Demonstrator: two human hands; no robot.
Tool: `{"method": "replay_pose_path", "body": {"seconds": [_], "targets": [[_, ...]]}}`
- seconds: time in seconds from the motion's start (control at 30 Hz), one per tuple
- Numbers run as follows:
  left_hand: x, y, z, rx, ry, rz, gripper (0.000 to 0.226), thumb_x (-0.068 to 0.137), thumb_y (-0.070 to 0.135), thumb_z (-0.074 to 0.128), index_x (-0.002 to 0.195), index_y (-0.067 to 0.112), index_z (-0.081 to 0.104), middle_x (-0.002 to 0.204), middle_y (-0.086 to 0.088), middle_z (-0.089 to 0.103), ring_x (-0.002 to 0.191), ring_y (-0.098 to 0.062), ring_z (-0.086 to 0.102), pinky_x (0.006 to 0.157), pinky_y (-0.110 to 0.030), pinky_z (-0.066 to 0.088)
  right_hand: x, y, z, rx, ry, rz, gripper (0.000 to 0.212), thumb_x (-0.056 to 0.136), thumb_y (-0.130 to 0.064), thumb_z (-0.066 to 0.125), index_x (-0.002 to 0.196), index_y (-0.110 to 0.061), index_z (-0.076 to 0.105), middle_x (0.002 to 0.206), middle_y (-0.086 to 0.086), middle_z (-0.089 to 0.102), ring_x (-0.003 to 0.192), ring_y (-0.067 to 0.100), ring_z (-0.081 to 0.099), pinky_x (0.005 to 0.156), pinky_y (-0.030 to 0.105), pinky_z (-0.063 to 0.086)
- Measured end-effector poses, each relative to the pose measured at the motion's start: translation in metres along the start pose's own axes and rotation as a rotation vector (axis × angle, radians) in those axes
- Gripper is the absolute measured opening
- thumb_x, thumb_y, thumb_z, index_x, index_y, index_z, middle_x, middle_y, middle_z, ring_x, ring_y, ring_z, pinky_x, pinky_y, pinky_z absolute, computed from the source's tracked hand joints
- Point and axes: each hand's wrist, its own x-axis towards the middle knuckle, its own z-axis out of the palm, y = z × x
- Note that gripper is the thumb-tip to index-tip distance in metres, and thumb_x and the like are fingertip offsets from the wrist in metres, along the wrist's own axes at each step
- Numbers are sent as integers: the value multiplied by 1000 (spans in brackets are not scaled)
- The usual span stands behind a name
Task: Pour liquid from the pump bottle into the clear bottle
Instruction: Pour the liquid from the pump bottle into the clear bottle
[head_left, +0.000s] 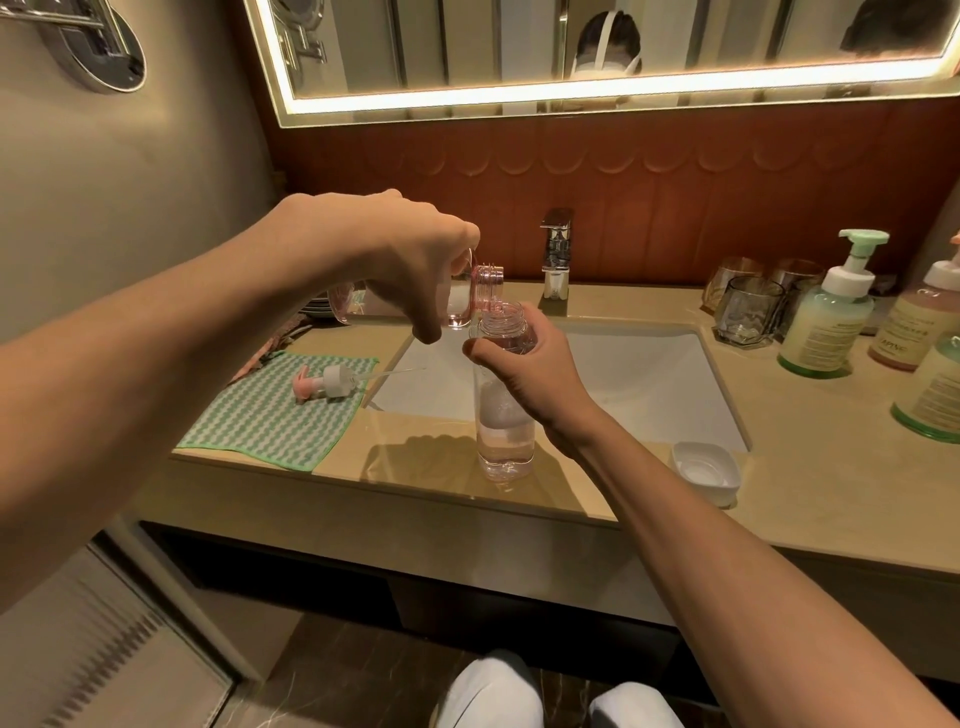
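Observation:
My left hand (410, 260) grips the pink pump bottle (467, 296) and holds it tipped on its side, its open threaded neck pointing right, just above the mouth of the clear bottle (504, 415). The clear bottle stands upright on the counter's front edge with pale pink liquid in its lower part. My right hand (524, 369) grips it near the neck. The pump bottle's pink and white pump head (324, 384) lies on a green checked cloth (275, 421) to the left.
A white sink (649, 379) with a chrome tap (556, 254) lies behind the bottles. A white lid-like dish (706, 470) sits at the sink's front right. Glass tumblers (748, 312) and other pump bottles (826, 317) stand at the right. Plates are stacked behind my left hand.

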Motion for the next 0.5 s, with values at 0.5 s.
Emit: {"method": "replay_pose_path", "body": {"seconds": [0.5], "targets": [[1,0,0,5,-6,3,77,66,42,89,124,14,47,96,-5,60,79,-21,60,60,-28,53,-1,0,0,2,3,1,34,84,-17,77,110,-27,56,99,-9,65,92,7,63,70,14,53]]}}
